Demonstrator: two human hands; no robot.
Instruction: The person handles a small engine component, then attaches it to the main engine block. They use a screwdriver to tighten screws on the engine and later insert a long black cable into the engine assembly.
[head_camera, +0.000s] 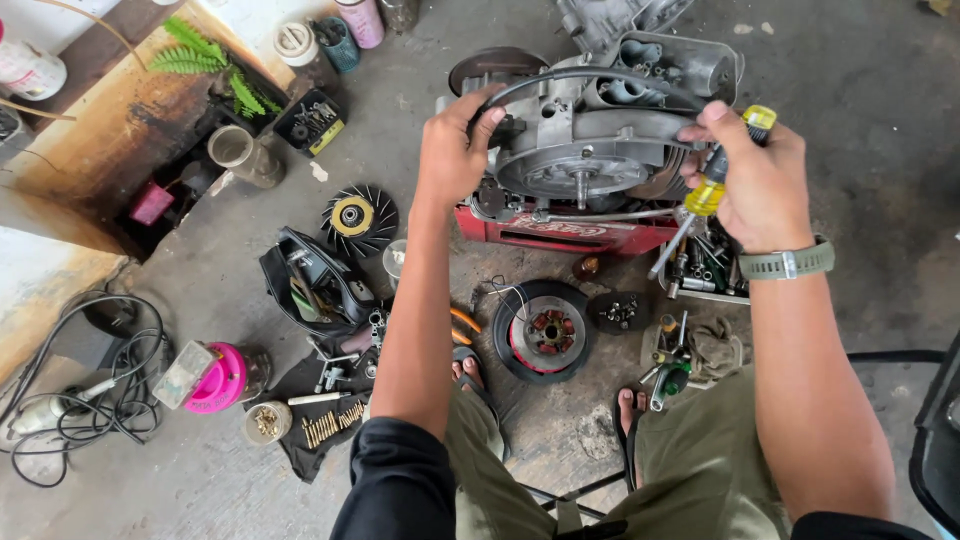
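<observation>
On the concrete floor (880, 150), our left hand (452, 150) grips the black cable (590, 75) over the half-stripped engine (590, 150), the flywheel (545, 332) already off below, while our right hand (762, 180) clasps the yellow screwdriver (708, 190) and the cable's other end.

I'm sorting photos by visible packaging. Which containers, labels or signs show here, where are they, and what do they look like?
Red crate: under the engine, rectangular, pale lettering on its side.
Pink tub: floor, lower left, round, lying on its side.
White bottle: far upper left, red-marked label.
Pink canister: top edge, cylindrical.
No signs or screens.

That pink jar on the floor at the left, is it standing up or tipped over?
Tipped over. The pink jar lies on its side on the concrete floor, its clear end pointing left, beside the tangled black cable.
</observation>
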